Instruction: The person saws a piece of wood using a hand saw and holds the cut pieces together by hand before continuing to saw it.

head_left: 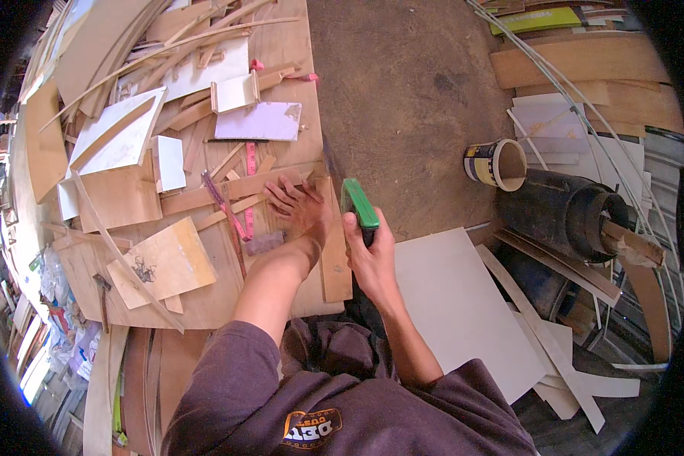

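Note:
My left hand (295,205) rests with fingers spread on wooden strips (234,185) at the right edge of the plywood bench (266,292). Beside it, a narrow board (334,283) lies along that edge. My right hand (368,251) grips a green and black hand tool (359,201) upright, just beyond the bench edge; what kind of tool it is I cannot tell. Left of my left hand are a pink measuring tape (250,158), a small greyish block (266,242) and a thin stick with pink on it (214,190).
Offcuts and white panels (114,129) pile over the bench's left. On the floor (387,76) at right stand a bucket (494,167) and a dark cylinder (547,213), with wood strips, long thin rods and a large white sheet (456,319). More material lines the far left.

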{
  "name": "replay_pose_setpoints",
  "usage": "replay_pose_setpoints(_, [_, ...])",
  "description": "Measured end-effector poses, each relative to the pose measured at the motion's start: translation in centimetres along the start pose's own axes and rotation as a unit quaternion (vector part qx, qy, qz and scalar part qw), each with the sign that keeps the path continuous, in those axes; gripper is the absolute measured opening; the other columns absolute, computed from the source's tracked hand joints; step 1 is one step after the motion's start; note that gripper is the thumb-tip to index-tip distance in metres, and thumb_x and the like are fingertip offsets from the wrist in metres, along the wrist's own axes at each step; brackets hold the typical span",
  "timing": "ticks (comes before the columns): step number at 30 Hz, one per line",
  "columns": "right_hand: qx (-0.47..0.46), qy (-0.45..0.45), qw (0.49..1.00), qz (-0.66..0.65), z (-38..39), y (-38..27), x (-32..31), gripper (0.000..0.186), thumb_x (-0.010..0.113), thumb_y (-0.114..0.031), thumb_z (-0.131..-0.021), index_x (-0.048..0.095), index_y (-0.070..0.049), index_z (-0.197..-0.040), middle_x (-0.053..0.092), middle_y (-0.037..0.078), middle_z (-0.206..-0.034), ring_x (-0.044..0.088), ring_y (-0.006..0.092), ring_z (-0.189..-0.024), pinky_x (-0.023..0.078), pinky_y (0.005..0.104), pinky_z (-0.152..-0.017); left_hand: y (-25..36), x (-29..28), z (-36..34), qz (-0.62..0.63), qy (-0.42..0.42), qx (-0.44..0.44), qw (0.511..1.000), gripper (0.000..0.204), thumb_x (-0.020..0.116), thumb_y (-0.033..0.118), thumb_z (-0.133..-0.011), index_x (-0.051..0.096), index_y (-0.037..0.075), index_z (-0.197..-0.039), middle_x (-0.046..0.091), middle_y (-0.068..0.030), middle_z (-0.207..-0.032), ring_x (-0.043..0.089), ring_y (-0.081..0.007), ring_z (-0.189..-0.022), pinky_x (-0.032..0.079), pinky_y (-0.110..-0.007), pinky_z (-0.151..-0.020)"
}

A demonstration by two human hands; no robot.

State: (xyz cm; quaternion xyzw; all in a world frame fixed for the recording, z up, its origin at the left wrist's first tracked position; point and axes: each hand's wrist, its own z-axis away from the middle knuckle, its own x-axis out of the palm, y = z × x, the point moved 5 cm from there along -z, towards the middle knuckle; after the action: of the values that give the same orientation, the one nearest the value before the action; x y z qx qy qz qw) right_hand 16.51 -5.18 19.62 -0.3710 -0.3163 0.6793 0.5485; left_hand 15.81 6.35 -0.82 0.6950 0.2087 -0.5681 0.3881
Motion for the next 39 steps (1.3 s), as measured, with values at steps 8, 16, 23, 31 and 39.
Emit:
replay_pose_setpoints(8, [0.022,0.003,0.999,0.031,0.7,-0.3,-1.0,0.034,0.060,-0.034,-0.097,0.053,-0.001,-0.099,0.051,0.006,-0.074,0.044,0.0137,-0.072,0.042,0.0324,-0.063,0.5,-0.7,0.1,0.003,0.003,-0.003,1.000,0.058,0.035,0.040,-0.102,0.027,0.004,-0.147,0.014,-0.0241,-0.158,0.008,-0.0384,-0.149,0.012,-0.058,-0.115])
replay_pose_setpoints(16, [0.006,-0.014,1.000,0.024,0.5,-0.1,-0.7,0.030,0.059,-0.034,-0.098,0.051,-0.005,-0.099,0.046,-0.001,-0.071,0.041,0.0073,-0.061,0.037,0.0260,-0.052,0.7,-1.1,-0.1,-0.023,0.016,0.007,1.000,0.057,0.039,0.038,-0.101,0.029,0.004,-0.146,0.015,-0.0239,-0.158,0.010,-0.0385,-0.148,0.015,-0.058,-0.114])
replay_pose_setpoints(23, [0.032,-0.020,0.999,-0.014,1.6,-0.8,-0.8,0.028,0.058,-0.035,-0.099,0.049,-0.009,-0.098,0.041,-0.007,-0.068,0.038,0.0013,-0.051,0.032,0.0198,-0.043,0.7,-1.2,0.0,-0.019,0.028,0.007,0.999,0.055,0.040,0.039,-0.101,0.032,0.006,-0.145,0.020,-0.0216,-0.157,0.015,-0.0386,-0.147,0.019,-0.058,-0.112])
replay_pose_setpoints(31, [0.060,0.002,0.997,0.048,2.7,-1.7,-1.1,0.036,0.060,-0.036,-0.098,0.053,-0.001,-0.103,0.054,0.008,-0.074,0.046,0.0138,-0.072,0.044,0.0331,-0.064,0.2,-1.2,-0.2,-0.047,0.038,0.022,0.998,0.054,0.041,0.038,-0.101,0.033,0.007,-0.144,0.022,-0.0208,-0.157,0.017,-0.0388,-0.146,0.020,-0.058,-0.112])
replay_pose_setpoints(39, [0.089,-0.068,0.993,-0.034,1.9,-0.5,-0.4,0.031,0.055,-0.037,-0.100,0.048,-0.008,-0.109,0.044,-0.005,-0.069,0.039,0.0036,-0.050,0.033,0.0216,-0.043,1.0,-2.3,-0.3,-0.122,-0.004,0.045,0.992,0.054,0.046,0.035,-0.099,0.035,0.004,-0.142,0.029,-0.0253,-0.152,0.025,-0.0404,-0.144,0.029,-0.057,-0.110])
